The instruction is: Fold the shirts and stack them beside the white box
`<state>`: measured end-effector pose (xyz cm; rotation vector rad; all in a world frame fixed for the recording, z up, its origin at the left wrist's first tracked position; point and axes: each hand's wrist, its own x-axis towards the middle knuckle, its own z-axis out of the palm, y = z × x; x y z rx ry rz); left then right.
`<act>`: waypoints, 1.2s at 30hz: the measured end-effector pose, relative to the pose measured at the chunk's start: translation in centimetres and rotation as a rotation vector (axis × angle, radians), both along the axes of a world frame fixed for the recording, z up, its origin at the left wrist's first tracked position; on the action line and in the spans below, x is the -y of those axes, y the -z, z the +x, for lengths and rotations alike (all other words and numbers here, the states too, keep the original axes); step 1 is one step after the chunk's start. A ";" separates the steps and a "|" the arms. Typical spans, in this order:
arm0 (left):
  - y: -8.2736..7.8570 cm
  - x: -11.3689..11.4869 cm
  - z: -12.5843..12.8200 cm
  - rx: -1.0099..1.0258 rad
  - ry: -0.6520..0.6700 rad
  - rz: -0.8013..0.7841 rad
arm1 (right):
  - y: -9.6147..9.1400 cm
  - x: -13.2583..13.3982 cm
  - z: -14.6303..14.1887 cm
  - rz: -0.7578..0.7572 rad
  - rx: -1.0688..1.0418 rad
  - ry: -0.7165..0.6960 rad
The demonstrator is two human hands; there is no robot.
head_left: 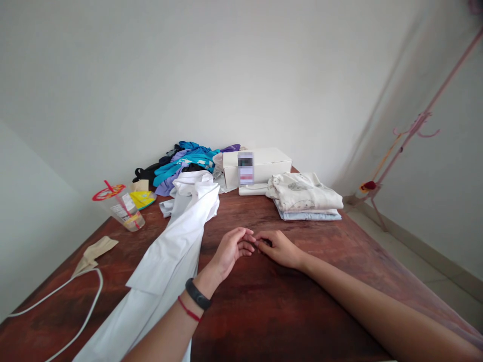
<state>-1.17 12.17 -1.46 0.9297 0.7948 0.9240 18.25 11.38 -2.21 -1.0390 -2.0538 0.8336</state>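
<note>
Your left hand [236, 249] is loosely open; your right hand [282, 250] curls at its fingertips, whether pinching anything cannot be told; the white garment [173, 241] runs from eight to ten o'clock, probably stretched to lie flat; the phone [246, 177] at twelve seems propped by the box [273, 167]; there is one of each, plus one clothes stack [309, 201] between one and two, one cup [123, 211] at ten.

The bench [245, 317] is wood with a smooth, slightly glossy finish. The white garment [173, 246] and the folded stack [305, 193] are matt cloth. The cup [126, 213] is clear, glossy plastic; the box [267, 162], smooth matt cardboard. The cable [98, 296] appears smooth and plastic-sheathed. The wristband [197, 294] appears matt and rubber-like.
</note>
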 end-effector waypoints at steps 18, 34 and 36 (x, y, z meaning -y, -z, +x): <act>-1.7 1.7 0.1 -0.399 -0.026 0.729 | 0.5 -0.4 0.4 -0.211 -0.306 -0.015; -1.2 1.6 0.1 -0.469 -0.002 0.810 | -0.2 -0.2 0.5 -0.207 -0.256 -0.009; -1.1 1.6 0.1 -0.468 0.002 0.809 | -0.1 -0.3 0.5 -0.221 -0.246 -0.008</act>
